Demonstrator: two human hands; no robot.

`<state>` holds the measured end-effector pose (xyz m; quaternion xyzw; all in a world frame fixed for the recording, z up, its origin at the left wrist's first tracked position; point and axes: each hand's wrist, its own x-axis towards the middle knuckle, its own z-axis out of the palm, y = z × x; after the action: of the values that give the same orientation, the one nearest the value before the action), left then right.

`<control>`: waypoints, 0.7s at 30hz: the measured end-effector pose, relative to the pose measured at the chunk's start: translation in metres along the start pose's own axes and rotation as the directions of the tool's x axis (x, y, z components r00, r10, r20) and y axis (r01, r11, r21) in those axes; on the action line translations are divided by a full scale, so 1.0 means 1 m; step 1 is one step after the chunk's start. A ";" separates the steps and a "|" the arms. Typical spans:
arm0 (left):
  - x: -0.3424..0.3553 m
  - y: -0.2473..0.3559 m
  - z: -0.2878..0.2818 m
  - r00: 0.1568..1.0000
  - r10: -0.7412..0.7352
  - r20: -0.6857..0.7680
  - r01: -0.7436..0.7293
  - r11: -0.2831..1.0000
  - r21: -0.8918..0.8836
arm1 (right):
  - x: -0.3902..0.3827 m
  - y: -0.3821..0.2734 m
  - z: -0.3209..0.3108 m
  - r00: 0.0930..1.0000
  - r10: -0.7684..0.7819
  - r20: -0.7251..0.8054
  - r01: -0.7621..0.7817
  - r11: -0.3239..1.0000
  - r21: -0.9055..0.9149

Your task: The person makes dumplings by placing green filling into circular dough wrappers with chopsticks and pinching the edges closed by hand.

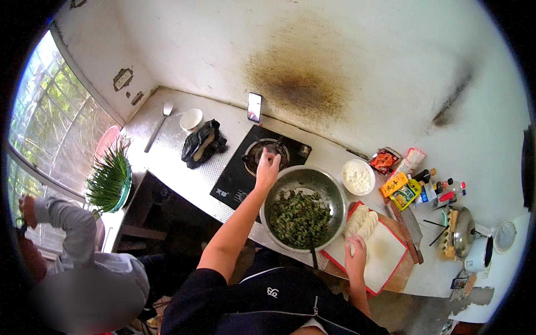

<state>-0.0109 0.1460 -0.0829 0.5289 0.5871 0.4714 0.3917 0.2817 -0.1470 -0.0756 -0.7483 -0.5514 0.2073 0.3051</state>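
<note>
The pale dough rolls (360,222) lie along the left edge of the red-rimmed board (385,251), near its far corner. They look soft, light and easily dented (perhaps tacky too), so a broad hold around the sides suits them. The right hand (355,257), fingers slightly curled, is at their near ends; I cannot tell whether it grips. The left hand (268,168), fingertips drawn together, hovers over the burner (252,163), its contents unclear.

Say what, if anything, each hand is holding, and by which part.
Left hand over the stove: no held thing visible. Right hand at the near end of the pale dough pieces: cannot tell whether it grips one.
</note>
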 end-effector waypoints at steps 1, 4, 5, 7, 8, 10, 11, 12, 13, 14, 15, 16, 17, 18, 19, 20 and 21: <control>0.027 -0.018 -0.002 1.000 0.016 -0.018 -0.016 1.000 -0.007 | -0.001 -0.007 0.004 1.000 0.017 0.016 -0.017 1.000 -0.003; 0.097 -0.044 -0.008 1.000 -0.006 0.001 0.006 0.998 -0.058 | -0.009 -0.023 0.017 0.997 0.083 0.005 -0.083 0.996 -0.039; 0.108 -0.026 -0.012 0.997 -0.080 0.015 0.080 0.996 -0.030 | -0.012 -0.028 0.022 0.995 0.103 -0.008 -0.103 0.993 -0.054; 0.158 -0.061 -0.004 0.998 -0.054 0.023 0.055 0.998 -0.035 | -0.018 -0.041 0.027 0.989 0.136 -0.050 -0.139 0.989 -0.051; 0.175 -0.066 0.001 0.998 -0.065 0.019 0.066 0.997 -0.032 | -0.020 -0.047 0.031 0.985 0.153 -0.076 -0.157 0.986 -0.048; 0.213 -0.086 0.010 0.996 -0.091 0.002 0.091 0.996 -0.005 | -0.024 -0.063 0.037 0.976 0.163 -0.144 -0.175 0.981 -0.081; 0.236 -0.109 0.011 0.994 -0.107 -0.021 0.108 0.994 0.017 | -0.023 -0.068 0.041 0.973 0.156 -0.168 -0.174 0.980 -0.100; 0.253 -0.124 0.016 0.992 -0.122 -0.032 0.123 0.992 0.038 | -0.026 -0.063 0.047 0.968 0.192 -0.162 -0.211 0.972 -0.107; 0.265 -0.133 0.021 0.987 -0.161 -0.027 0.161 0.987 0.008 | -0.030 -0.056 0.053 0.959 0.233 -0.159 -0.253 0.961 -0.115; 0.278 -0.142 0.023 0.980 -0.199 -0.028 0.199 0.980 -0.022 | -0.031 -0.055 0.057 0.951 0.270 -0.152 -0.289 0.949 -0.124; 0.290 -0.151 0.025 0.971 -0.238 -0.030 0.236 0.970 -0.053 | -0.032 -0.053 0.061 0.945 0.284 -0.161 -0.306 0.943 -0.131; 0.298 -0.156 0.028 0.970 -0.243 -0.002 0.242 0.968 -0.065 | -0.034 -0.061 0.065 0.936 0.305 -0.176 -0.330 0.934 -0.136; 0.305 -0.161 0.030 0.968 -0.248 0.025 0.249 0.965 -0.077 | -0.033 -0.068 0.069 0.927 0.324 -0.190 -0.352 0.925 -0.141; 0.313 -0.165 0.033 0.976 -0.219 0.000 0.219 0.974 -0.050 | -0.031 -0.074 0.072 0.916 0.353 -0.191 -0.380 0.915 -0.135; 0.325 -0.182 0.031 0.980 -0.192 -0.046 0.191 0.981 -0.024 | -0.027 -0.079 0.071 0.913 0.367 -0.179 -0.392 0.911 -0.132; 0.333 -0.193 0.030 0.976 -0.211 -0.048 0.209 0.977 -0.051 | -0.022 -0.084 0.071 0.908 0.383 -0.168 -0.405 0.905 -0.128; 0.341 -0.203 0.029 0.972 -0.230 -0.052 0.226 0.971 -0.079 | -0.017 -0.091 0.070 0.911 0.382 -0.158 -0.402 0.907 -0.123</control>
<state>-0.0797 0.4882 -0.2734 0.4287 0.6382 0.4602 0.4441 0.1682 -0.1285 -0.0645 -0.8768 -0.3829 0.1725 0.2343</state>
